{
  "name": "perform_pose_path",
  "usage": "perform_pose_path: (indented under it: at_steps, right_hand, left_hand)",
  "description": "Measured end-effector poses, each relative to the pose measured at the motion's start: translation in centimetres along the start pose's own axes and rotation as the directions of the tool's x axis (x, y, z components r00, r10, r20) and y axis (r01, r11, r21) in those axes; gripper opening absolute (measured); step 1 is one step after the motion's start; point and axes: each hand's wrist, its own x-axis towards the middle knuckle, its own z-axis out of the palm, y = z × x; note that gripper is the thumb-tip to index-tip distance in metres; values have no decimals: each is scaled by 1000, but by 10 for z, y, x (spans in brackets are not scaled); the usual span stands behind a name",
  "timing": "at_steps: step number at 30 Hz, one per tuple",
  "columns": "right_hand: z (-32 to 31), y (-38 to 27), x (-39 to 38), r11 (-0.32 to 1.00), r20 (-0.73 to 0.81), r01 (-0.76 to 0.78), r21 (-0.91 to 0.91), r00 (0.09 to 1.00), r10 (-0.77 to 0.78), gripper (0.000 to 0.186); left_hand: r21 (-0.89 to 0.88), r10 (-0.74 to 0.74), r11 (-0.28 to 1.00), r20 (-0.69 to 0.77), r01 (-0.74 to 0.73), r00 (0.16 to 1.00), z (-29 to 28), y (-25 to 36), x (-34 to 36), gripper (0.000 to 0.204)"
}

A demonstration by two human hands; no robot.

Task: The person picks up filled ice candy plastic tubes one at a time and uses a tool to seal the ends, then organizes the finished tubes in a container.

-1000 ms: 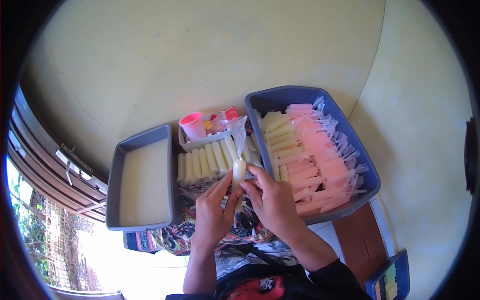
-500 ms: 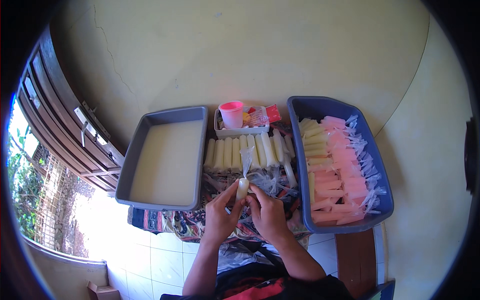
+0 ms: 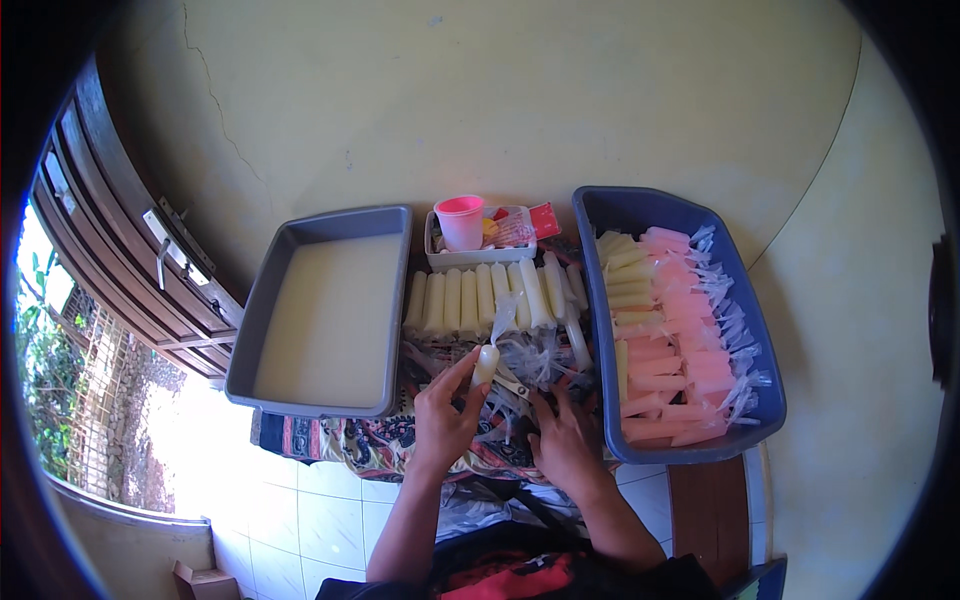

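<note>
My left hand [image 3: 447, 412] is closed around a filled plastic tube [image 3: 486, 366], pale yellow and held upright between thumb and fingers. The tube's loose clear plastic end [image 3: 507, 315] sticks up above it. Beside the tube, a small pale metallic cutting tool [image 3: 512, 381], like snips, points toward my left hand. My right hand [image 3: 568, 440] is at the tool's near end, thumb and fingers apart; whether a fingertip touches it is hard to tell. Several filled pale tubes [image 3: 468, 300] lie in a row just beyond, with crumpled clear plastic bags [image 3: 535, 358] in front.
At left stands a grey tub [image 3: 238, 385] of whitish liquid. A blue-grey tub [image 3: 777, 392] at right holds many pink and pale yellow tied tubes. Behind the row, a white tray [image 3: 482, 262] carries a pink cup [image 3: 461, 225]. A patterned cloth [image 3: 375, 445] covers the table.
My right hand has moved away from the tube, to the right and slightly nearer me, bringing the metallic tool into view. My left hand keeps the tube, its loose end now leaning right.
</note>
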Motion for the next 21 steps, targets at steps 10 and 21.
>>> perform_pose_path:
  at_steps: [10,21]
  right_hand:
    - [-9,3,23,1000,163,-21,-12,986,22,67]
    - [-10,13,22,982,140,-43,181,990,18,72]
  left_hand:
    - [0,42,999,14,-42,999,2,-3,-2,55]
    - [-17,19,1000,-20,-19,1000,-4,-4,1,54]
